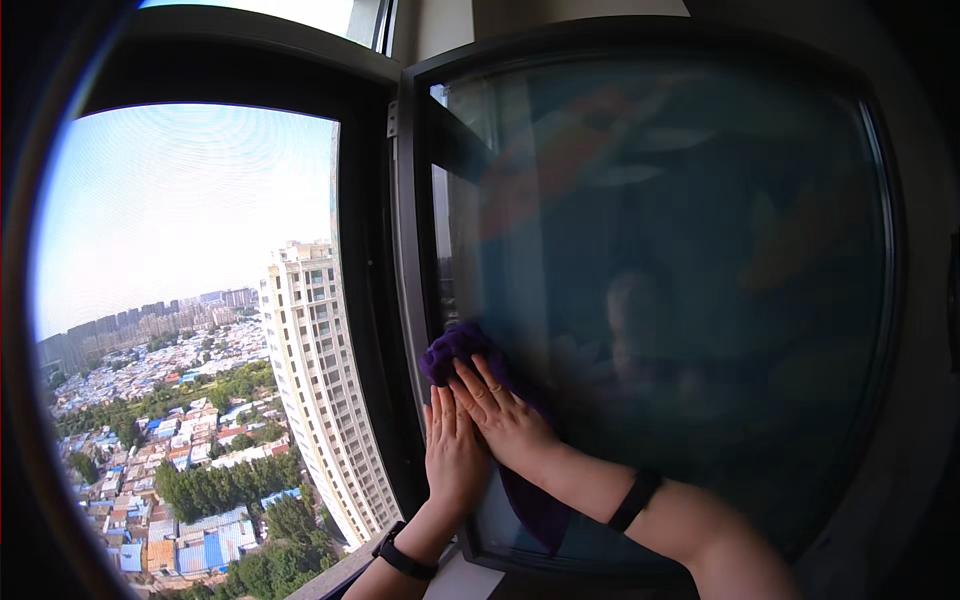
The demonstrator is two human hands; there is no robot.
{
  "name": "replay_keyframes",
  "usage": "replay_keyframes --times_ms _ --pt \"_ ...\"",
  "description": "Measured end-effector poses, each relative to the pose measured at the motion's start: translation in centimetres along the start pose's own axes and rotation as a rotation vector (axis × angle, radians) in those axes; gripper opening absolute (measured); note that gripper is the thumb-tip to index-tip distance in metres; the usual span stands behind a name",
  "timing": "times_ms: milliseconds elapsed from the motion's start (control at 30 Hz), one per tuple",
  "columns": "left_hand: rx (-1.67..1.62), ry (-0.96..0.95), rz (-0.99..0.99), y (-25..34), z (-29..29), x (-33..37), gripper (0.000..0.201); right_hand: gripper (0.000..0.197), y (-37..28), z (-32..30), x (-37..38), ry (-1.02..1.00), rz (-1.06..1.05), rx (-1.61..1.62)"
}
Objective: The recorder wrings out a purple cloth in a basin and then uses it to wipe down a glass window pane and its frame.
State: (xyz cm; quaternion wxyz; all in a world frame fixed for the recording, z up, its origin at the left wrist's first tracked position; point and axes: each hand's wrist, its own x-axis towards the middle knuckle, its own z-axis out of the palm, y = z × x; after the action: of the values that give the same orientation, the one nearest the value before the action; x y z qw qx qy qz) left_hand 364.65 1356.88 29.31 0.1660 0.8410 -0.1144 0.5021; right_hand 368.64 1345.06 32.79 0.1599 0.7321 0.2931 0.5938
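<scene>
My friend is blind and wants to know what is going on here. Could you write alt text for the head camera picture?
Two bare hands, the left hand and right hand, press a purple cloth flat against the dark glass pane of a window, near its dark frame. To the left, an open view shows a tall pale tower block and low rooftops far below.

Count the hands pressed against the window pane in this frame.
2. The left hand lies flat at the pane's lower left, by the dark window frame. The right hand overlaps it and presses a purple cloth on the glass. No others show.
</scene>
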Motion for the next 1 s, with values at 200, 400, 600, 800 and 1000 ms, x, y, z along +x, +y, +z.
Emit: replay_keyframes --times_ms 200,400,600,800,1000 --pt "-0.095 -0.077 -0.036 2.4 -0.6 -2.5 0.066 0.057 -0.2 -2.5 -3.6 -0.011 0.008 -0.006" --pt "-0.062 -0.022 -0.021 5.0 0.4 -3.1 0.066 0.058 1.7 -4.5 -5.2 -0.019 0.012 -0.026" --pt "-0.117 -0.009 0.018 6.6 0.0 -2.1 0.067 0.06 2.3 -5.3 -6.0 -0.008 0.085 -0.026" --pt "-0.154 0.028 0.133 6.4 -1.3 -1.7 0.068 0.058 1.9 -7.9 -5.7 0.051 0.193 -0.136" --pt "-0.178 0.068 0.244 6.1 -2.4 -1.0 0.069 0.056 1.8 -9.4 -5.4 0.028 0.239 -0.008"
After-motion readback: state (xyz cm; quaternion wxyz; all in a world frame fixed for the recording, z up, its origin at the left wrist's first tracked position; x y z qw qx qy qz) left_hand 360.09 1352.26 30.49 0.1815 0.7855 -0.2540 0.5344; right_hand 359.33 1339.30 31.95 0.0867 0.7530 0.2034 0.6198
